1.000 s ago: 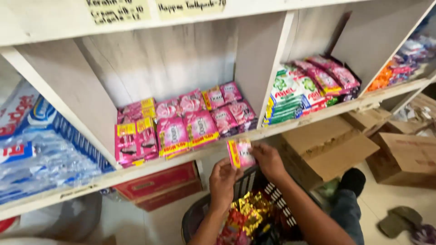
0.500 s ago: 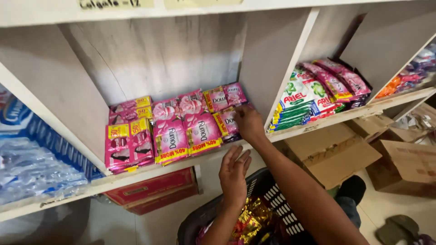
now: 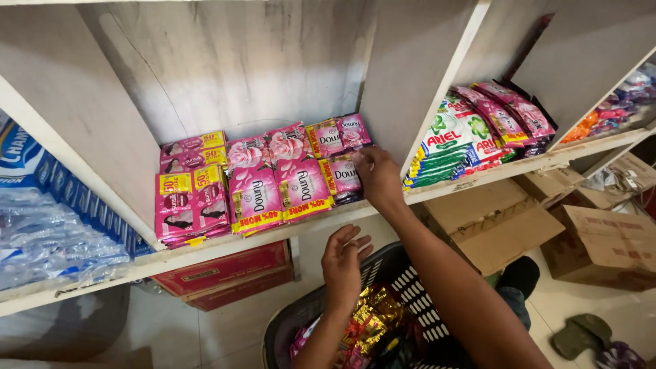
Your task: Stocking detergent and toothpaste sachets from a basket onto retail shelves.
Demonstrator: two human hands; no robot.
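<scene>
Fingers of the right hand (image 3: 378, 176) are closing round the edge of a pink sachet pack (image 3: 344, 175), pressing it into the right end of the front row on the shelf (image 3: 225, 247). That pack is lying flat-ish, tilted up at the back, its long axis running front to back and its top end pointing at the back wall.

Nearest to me, the left hand (image 3: 344, 260) is hovering half-open and holding nothing, right over the dark laundry basket (image 3: 403, 277), which is carrying a jumble of gold and pink packets (image 3: 369, 321), too tangled to count.

Further in, I'm counting about eight pink stacks in that compartment, in two rows. Next compartment right is holding green-and-white detergent sachets (image 3: 447, 143) plus roughly three pink ones. Three cardboard boxes (image 3: 488, 222) are sitting on the floor.
</scene>
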